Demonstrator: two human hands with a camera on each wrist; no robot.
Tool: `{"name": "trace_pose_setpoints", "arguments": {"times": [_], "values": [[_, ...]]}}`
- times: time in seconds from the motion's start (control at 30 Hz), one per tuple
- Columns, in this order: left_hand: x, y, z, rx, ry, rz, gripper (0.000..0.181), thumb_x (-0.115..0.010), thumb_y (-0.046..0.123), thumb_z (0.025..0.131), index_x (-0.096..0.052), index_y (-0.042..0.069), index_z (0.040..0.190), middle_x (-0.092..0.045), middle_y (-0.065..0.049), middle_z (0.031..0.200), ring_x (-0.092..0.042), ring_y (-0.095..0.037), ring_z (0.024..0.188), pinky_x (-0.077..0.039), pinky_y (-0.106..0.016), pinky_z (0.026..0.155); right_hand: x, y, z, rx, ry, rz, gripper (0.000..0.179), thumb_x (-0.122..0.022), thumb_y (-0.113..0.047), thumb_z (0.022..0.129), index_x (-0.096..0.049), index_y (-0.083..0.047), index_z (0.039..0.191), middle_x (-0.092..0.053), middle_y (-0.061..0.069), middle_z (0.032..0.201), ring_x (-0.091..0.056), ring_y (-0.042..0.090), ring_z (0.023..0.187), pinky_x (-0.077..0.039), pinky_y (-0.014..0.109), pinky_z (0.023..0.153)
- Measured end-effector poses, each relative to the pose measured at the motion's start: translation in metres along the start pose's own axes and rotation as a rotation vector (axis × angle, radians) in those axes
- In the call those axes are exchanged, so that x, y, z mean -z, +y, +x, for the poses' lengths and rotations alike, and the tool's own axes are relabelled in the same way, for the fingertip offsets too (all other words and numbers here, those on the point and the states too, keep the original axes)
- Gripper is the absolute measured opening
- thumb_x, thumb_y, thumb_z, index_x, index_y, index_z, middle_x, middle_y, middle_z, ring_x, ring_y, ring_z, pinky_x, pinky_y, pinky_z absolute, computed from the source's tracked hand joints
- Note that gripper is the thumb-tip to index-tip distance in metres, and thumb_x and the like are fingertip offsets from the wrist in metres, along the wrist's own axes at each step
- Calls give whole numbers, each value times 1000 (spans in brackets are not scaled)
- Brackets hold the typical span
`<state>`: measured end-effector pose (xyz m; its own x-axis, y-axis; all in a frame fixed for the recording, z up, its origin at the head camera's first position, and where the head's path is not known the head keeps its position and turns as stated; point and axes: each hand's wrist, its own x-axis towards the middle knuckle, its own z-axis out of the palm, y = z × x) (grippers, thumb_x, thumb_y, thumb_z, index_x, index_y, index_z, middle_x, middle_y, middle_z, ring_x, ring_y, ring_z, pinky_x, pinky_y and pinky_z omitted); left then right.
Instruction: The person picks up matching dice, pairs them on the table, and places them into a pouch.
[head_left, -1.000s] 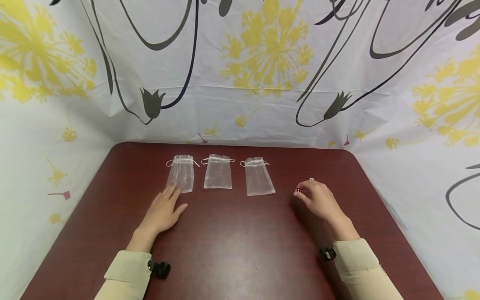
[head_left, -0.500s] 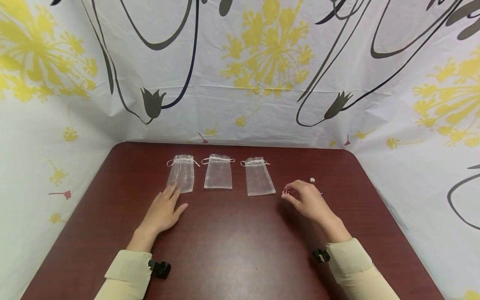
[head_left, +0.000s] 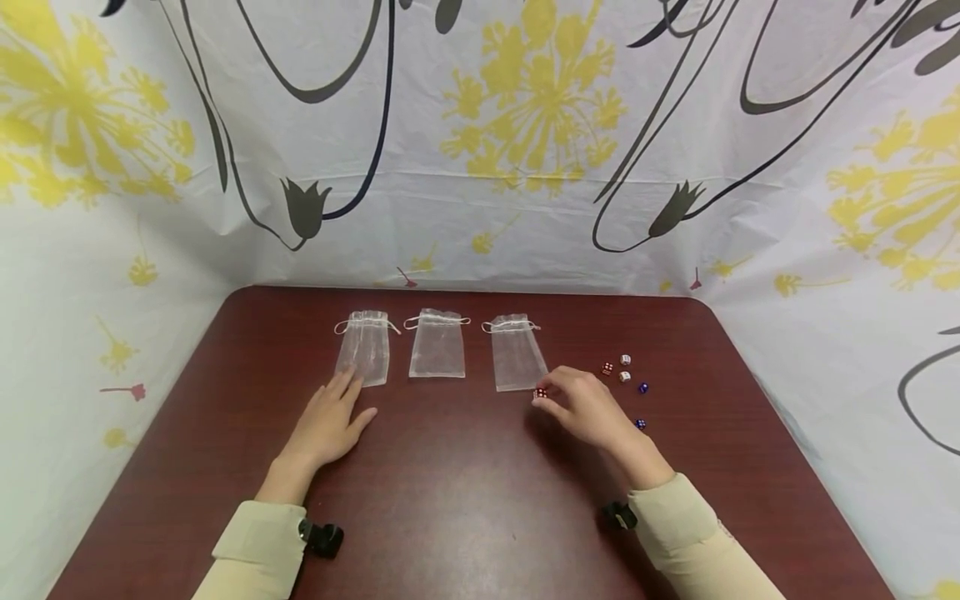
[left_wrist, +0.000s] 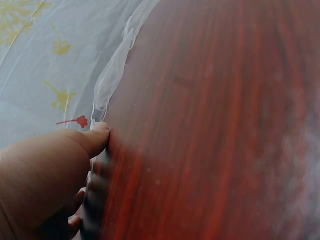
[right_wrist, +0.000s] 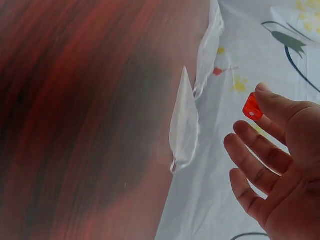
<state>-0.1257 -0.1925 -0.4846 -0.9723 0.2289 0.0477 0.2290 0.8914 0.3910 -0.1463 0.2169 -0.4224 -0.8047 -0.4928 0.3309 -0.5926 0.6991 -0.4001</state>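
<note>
Between thumb and index finger, my right hand [head_left: 588, 408] pinches a red die [right_wrist: 252, 107] with white pips, just above the table by the lower edge of the right sheer drawstring bag [head_left: 517, 358]. Its other fingers are spread apart in the right wrist view. On the left, my left hand [head_left: 326, 423] lies flat on the table with its fingertips on the lower part of the left drawstring bag [head_left: 367, 346]. A third drawstring bag [head_left: 438, 346] lies flat between those two.
Right of my right hand lie another red die [head_left: 607, 367], two white dice [head_left: 626, 360] and two blue dice [head_left: 643, 387]. The brown table [head_left: 442, 500] ends against a patterned cloth [head_left: 450, 233] at the back and sides.
My right hand has moved left with the red die, from beside the other dice to the right bag. More dice have come into sight behind it. My left hand stays still.
</note>
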Motion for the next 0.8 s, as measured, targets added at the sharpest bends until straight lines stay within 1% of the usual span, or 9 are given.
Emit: {"name": "trace_pose_setpoints", "arguments": {"times": [0.07,0.3,0.43,0.53,0.7,0.8], "values": [[0,0,0,3,-2,2,66,-58,33,103,-37,-7,152,-25,-28,161,-25,-45,148,-19,-61,119,-4,-3,2,5,-7,-11,20,-83,-19,85,-74,-7,99,-69,-1,92,-71,13,82,-57,37,73],[-1,0,1,15,-10,2,67,-57,35,103,-36,-7,152,-24,-28,162,-24,-44,149,-18,-61,120,-15,-16,7,5,-41,-2,18,-82,-20,87,-73,-9,98,-71,1,94,-72,15,84,-59,37,75],[-1,1,0,9,1,-1,67,-58,34,103,-37,-7,151,-25,-28,161,-24,-44,149,-19,-61,120,-20,-22,9,6,-49,-14,18,-82,-21,87,-73,-10,98,-70,0,94,-71,14,84,-58,37,74],[-1,2,0,3,11,0,67,-59,33,103,-38,-7,151,-26,-28,161,-25,-45,148,-19,-61,119,-23,-25,11,23,-53,-22,19,-82,-21,87,-73,-10,99,-70,0,95,-71,13,83,-58,36,73],[-1,1,-1,10,3,-5,68,-59,34,103,-36,-7,152,-25,-27,162,-24,-44,149,-18,-61,120,-28,-31,14,56,-72,-1,20,-80,-20,89,-74,-7,103,-71,0,97,-71,13,85,-58,36,74],[-2,1,-1,14,-3,-11,68,-58,34,103,-36,-6,153,-24,-27,162,-23,-43,149,-17,-60,120,-31,-37,15,69,-78,5,19,-80,-20,89,-73,-8,102,-70,-1,97,-70,13,85,-58,35,74]]}}
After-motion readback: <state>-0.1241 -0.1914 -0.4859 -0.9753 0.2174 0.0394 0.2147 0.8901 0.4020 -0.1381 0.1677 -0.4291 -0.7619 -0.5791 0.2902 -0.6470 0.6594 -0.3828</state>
